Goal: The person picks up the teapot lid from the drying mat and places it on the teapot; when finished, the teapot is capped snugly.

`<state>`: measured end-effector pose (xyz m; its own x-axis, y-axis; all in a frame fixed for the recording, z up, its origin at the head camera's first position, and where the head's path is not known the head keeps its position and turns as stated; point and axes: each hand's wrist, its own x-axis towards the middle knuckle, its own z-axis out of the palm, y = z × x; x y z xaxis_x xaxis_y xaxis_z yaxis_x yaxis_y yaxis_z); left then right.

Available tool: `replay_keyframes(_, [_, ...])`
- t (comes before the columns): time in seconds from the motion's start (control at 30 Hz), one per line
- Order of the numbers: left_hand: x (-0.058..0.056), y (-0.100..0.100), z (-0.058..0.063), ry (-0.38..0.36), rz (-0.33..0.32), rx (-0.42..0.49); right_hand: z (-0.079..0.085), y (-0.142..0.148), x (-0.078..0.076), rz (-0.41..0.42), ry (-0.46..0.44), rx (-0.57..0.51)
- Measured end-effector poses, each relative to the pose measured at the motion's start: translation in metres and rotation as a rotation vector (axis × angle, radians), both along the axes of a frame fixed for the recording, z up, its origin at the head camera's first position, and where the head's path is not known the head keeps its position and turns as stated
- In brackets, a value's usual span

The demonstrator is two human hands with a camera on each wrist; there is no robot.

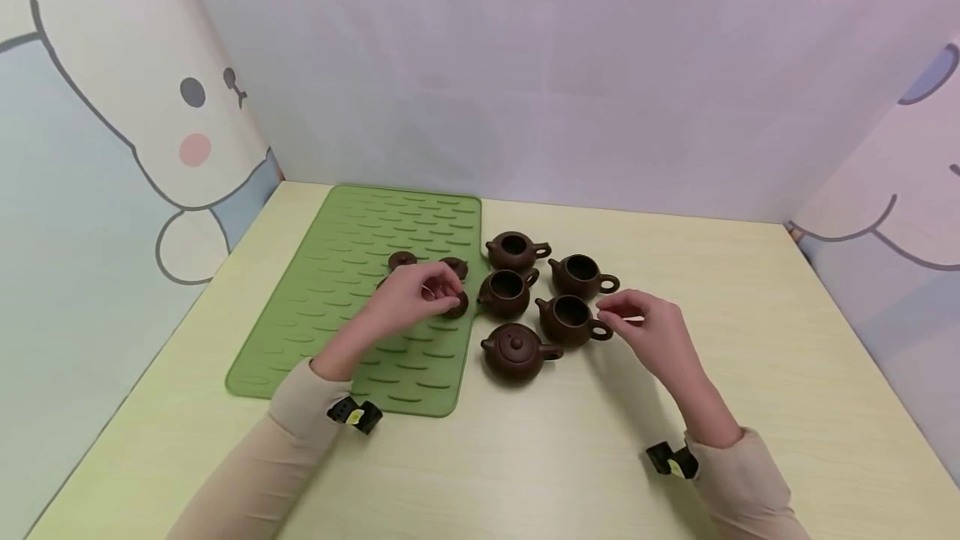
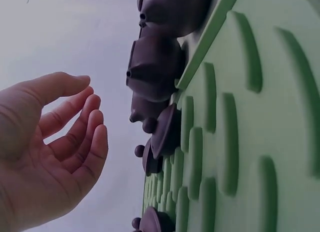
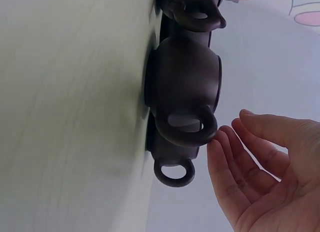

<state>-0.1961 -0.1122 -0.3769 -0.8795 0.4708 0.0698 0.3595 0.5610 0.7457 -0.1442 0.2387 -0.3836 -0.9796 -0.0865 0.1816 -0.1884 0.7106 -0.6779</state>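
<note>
My left hand [image 1: 411,297] hovers over the green mat, above small dark-brown teapot lids. One lid [image 1: 457,307] lies just below its fingertips, and another lid [image 1: 402,259] sits farther back. In the left wrist view the left hand [image 2: 55,147] has loosely bent fingers, holds nothing and is apart from the knobbed lids [image 2: 167,132]. My right hand [image 1: 651,330] is beside the handle of a lidless brown teapot [image 1: 564,325]. Close to that handle, its relaxed fingers [image 3: 232,162] hold nothing; whether they touch it I cannot tell.
More lidless teapots [image 1: 505,297] stand in a cluster right of the mat [image 1: 300,332]. Nearest the front is a teapot with its lid on [image 1: 513,361]. The pale wooden table [image 1: 720,282] meets a light curtain-like backdrop [image 1: 570,90] behind.
</note>
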Motion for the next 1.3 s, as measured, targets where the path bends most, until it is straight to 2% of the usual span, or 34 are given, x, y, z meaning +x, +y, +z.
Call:
replay_keyframes(0.27, [-0.005,-0.007,-0.003,-0.032,0.050,0.029,-0.004,0.002,-0.002,-0.008,-0.035,0.018])
replay_keyframes(0.53, [-0.010,-0.007,-0.014,-0.077,0.099,0.030,-0.006,0.003,-0.002,0.001,-0.077,0.020])
replay_keyframes(0.93, [-0.013,-0.002,-0.027,-0.130,0.126,0.084,-0.005,0.003,-0.003,0.017,-0.103,0.029])
replay_keyframes(1.3, [-0.016,0.003,-0.030,-0.161,0.193,0.022,-0.008,0.002,-0.004,0.019,-0.125,0.047])
